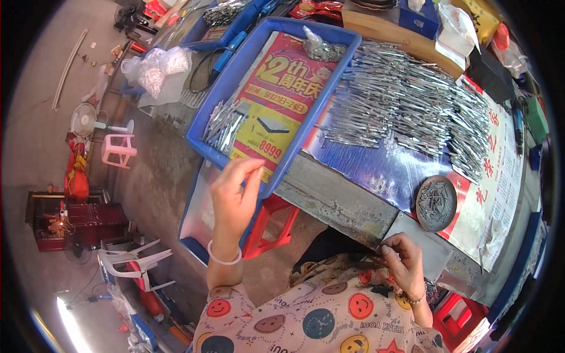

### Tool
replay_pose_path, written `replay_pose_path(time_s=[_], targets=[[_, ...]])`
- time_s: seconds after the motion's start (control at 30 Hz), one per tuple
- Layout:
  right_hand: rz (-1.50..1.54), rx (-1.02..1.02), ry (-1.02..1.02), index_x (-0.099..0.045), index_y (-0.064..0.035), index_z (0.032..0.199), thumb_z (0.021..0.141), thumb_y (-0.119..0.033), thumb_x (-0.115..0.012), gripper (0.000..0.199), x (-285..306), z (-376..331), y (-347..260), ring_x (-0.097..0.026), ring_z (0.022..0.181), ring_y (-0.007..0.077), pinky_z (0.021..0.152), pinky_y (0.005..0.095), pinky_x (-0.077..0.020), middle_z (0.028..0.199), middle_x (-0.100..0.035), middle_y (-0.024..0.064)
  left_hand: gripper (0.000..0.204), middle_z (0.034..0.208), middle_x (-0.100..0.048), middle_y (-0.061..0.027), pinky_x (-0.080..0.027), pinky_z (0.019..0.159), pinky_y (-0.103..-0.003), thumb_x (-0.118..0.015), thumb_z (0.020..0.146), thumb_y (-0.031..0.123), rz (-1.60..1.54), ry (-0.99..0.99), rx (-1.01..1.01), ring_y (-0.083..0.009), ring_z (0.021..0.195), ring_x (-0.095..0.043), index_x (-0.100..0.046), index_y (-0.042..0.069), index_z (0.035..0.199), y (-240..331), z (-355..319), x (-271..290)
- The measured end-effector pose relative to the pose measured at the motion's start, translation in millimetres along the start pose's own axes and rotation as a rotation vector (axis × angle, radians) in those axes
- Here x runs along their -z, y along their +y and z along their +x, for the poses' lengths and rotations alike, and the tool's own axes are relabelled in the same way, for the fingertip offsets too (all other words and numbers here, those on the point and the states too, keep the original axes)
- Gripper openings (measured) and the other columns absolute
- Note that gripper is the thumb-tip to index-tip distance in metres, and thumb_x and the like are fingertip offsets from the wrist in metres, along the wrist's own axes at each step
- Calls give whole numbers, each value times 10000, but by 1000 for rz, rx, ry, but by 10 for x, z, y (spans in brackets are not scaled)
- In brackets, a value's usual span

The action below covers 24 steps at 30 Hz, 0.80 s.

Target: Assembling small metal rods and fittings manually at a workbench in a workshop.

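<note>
My left hand [231,197] is over the near end of a blue plastic tray [196,126], thumb and fingertips pinched together; whatever may be between them is too small to make out. Inside that tray, slim silvery metal pieces [225,126] lie in a pile on a red and yellow printed sheet [276,88]. My right hand [405,265] is closed in a pinch at the table's near edge, beside a grey metal plate [406,229]; what it holds is hidden. Close to it stands a round dish [419,203] of small metal pins [436,203].
Rows of thin metal pieces [406,100] cover much of the table. A clear bag of small metal parts [322,48] sits at the tray's far end. White plastic bags [156,70] lie left of the tray. A red stool [268,226] stands under it, a pink stool [119,150] farther left.
</note>
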State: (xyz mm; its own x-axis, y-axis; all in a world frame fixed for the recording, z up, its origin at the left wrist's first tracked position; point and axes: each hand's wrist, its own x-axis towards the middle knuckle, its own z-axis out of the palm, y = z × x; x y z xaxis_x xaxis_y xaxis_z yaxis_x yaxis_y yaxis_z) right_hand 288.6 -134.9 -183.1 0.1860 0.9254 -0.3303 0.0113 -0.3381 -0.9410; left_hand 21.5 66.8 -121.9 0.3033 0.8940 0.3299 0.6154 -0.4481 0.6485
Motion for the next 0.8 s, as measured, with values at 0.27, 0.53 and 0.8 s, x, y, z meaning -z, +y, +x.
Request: replay_pose_path(time_s=[0.27, 0.53, 0.8], targets=[[-219, 125, -130, -600, 5, 920, 852, -66, -635, 104, -132, -21, -106, -627, 633, 268, 579, 326, -482, 744, -612, 147, 370, 1283, -512, -247, -417, 989, -426, -643, 855, 80, -16, -215, -220, -403, 1177, -511, -539, -12, 1197, 212, -89, -958], [-307, 22, -204, -609, -12, 924, 853, -110, -631, 124, -11, -128, -175, -623, 689, 327, 613, 369, -493, 779, -620, 161, 476, 1340, -418, -292, -390, 1007, -484, -565, 890, 102, 332, -210, -135, -436, 1222, -439, -398, -55, 1306, -231, 228, -1621], [-320, 153, -232, -592, -7, 924, 858, -114, -624, 130, -5, -79, -97, -615, 731, 354, 636, 393, -497, 825, -614, 166, 473, 1323, -452, -269, -392, 1012, -468, -561, 890, 90, 244, -237, -218, -418, 1208, -462, -397, -29, 1317, -179, 166, -1586]])
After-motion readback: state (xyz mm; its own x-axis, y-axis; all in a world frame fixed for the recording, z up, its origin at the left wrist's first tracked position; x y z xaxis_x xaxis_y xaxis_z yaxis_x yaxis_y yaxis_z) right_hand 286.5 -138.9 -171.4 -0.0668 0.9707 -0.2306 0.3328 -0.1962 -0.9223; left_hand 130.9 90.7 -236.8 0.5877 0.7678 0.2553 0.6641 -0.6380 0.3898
